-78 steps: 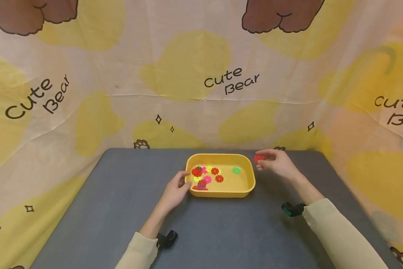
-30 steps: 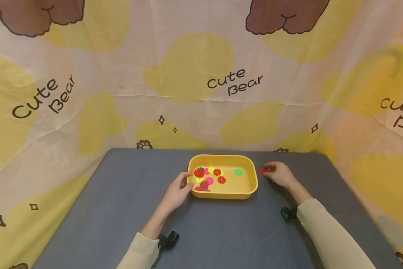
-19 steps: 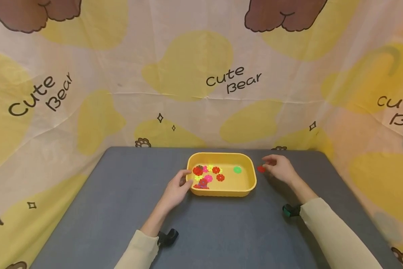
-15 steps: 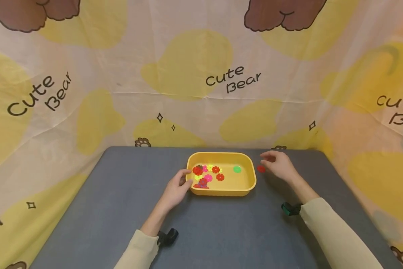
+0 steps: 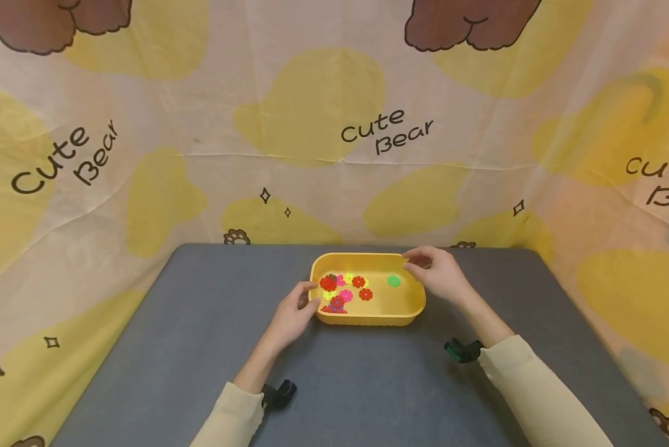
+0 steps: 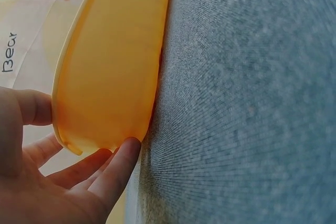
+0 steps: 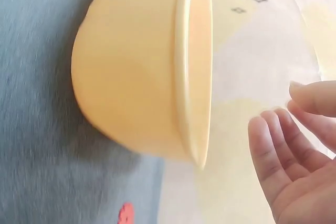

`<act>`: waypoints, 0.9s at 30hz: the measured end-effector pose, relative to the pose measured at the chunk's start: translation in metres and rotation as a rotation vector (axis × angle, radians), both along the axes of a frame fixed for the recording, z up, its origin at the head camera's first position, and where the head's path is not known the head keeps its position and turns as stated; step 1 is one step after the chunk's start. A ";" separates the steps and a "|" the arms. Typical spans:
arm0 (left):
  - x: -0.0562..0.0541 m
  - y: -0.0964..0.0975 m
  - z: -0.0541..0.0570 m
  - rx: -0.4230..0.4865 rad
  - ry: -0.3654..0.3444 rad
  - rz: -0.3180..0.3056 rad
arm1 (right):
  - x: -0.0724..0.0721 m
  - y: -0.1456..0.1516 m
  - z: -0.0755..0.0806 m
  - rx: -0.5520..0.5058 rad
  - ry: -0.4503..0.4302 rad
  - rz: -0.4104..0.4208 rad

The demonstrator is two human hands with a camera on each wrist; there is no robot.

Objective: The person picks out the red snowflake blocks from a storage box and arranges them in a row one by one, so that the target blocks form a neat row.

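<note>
A yellow plastic bin (image 5: pixel 370 321) stands on the table. At its left end my left hand (image 5: pixel 293 313) holds it, thumb at the rim and fingers against the outer wall (image 6: pixel 110 61) in the left wrist view. Over its right rim hovers my right hand (image 5: pixel 437 273), fingers loosely bent with nothing between them; in the right wrist view the fingertips (image 7: pixel 260 129) are apart from the bin. Inside lie several notched, flower-shaped discs, among them a red disc (image 5: pixel 365 294), a pink disc (image 5: pixel 345 296) and a green disc (image 5: pixel 393 281). Another red disc (image 7: pixel 126 213) rests on the table, hidden in the head view.
Grey cloth covers the table (image 5: pixel 334 385). Behind and beside it hangs a printed curtain (image 5: pixel 312 112) with yellow patches. A black wrist device (image 5: pixel 278 395) sits on the left wrist, another wrist device (image 5: pixel 463 350) on the right.
My right hand lowered a red disc to the table right of the bin and let it go. Then it moved left to the bin's right rim. The left hand kept its hold.
</note>
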State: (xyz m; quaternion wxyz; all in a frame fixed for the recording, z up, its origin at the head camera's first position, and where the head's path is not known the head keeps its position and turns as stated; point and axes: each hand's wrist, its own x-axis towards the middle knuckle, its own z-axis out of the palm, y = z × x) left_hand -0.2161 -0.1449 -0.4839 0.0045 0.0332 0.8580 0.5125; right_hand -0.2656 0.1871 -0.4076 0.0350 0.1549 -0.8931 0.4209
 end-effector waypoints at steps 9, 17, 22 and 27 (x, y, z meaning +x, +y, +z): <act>-0.001 0.000 0.000 -0.002 -0.009 0.011 | 0.003 -0.028 -0.008 0.020 0.009 0.079; -0.001 0.001 0.000 0.003 -0.004 0.005 | -0.011 -0.048 -0.025 0.026 -0.009 0.110; 0.000 0.001 0.000 0.012 -0.008 -0.003 | -0.022 -0.059 -0.035 0.068 -0.007 0.123; 0.000 0.001 0.000 0.011 -0.018 0.006 | -0.031 -0.074 -0.043 0.109 -0.055 0.111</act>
